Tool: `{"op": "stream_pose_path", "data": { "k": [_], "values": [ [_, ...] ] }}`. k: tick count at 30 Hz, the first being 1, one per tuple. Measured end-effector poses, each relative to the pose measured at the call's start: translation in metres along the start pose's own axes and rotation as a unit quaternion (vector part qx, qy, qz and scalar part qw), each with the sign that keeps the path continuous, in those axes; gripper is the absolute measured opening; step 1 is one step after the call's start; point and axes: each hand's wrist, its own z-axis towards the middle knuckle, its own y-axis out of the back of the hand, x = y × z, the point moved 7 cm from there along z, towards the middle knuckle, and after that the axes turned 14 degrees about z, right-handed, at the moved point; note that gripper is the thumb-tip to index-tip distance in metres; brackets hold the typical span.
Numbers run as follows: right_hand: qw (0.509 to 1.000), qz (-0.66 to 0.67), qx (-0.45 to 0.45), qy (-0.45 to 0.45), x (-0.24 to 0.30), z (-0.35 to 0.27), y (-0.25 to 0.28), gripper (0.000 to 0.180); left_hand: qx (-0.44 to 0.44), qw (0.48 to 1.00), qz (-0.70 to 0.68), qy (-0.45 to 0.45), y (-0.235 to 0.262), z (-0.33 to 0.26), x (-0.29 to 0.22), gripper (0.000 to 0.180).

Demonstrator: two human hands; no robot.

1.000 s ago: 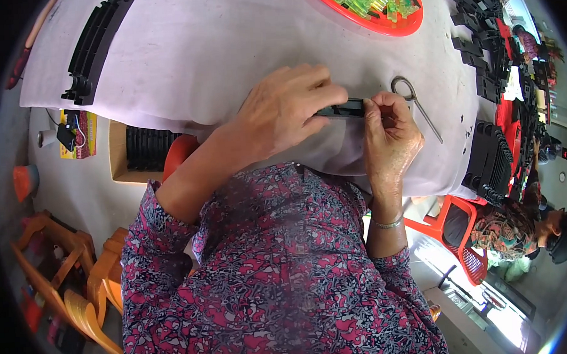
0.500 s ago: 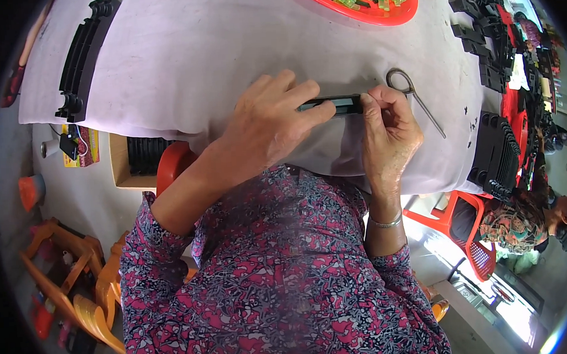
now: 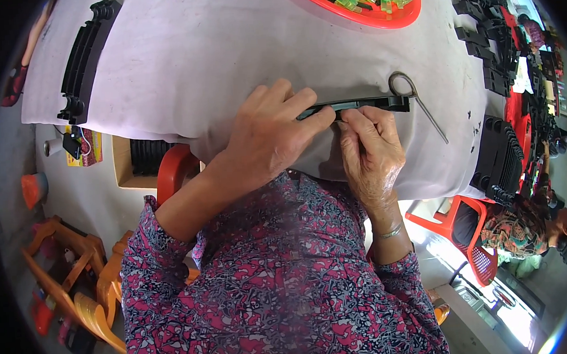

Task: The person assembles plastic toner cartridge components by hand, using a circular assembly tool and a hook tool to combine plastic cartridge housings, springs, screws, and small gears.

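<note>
A long black plastic strip [image 3: 392, 103] with raised edges lies on the cloth in front of me. My left hand [image 3: 271, 123] is closed over its left end, thumb along the near side and fingers on the far side. Near the strip's middle, my right hand [image 3: 372, 150] has its fingertips pinched together against the near edge. Whatever small piece may be between those fingertips is hidden. The strip's right end sticks out past the right hand. Just to its right rests a metal rod with a looped end [image 3: 414, 93].
A red basin [image 3: 387, 23] of clear yellow-green pieces stands at the far side. One black plastic part [image 3: 85, 62] lies far left; many more, including a stack [image 3: 497, 156], line the right. A person [image 3: 514, 229] sits at the right beside a red chair [image 3: 472, 228].
My right hand has slid left from the strip's right end to near its middle, uncovering that end. The left hand stays on the left end, almost unmoved.
</note>
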Motion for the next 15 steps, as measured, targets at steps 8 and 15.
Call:
{"op": "stream_pose_path", "data": {
  "k": [8, 15],
  "values": [
    [0.999, -0.029, 0.029, -0.021, 0.0024, 0.0047, -0.0047, 0.021, 0.001, 1.000, 0.004, 0.011, -0.0010, -0.0024, 0.0005, 0.036],
    [0.998, -0.029, 0.024, -0.048, 0.0072, 0.0020, -0.0052, 0.028, 0.003, 1.000, 0.004, 0.003, -0.0015, -0.0017, 0.0002, 0.038]
  ]
}}
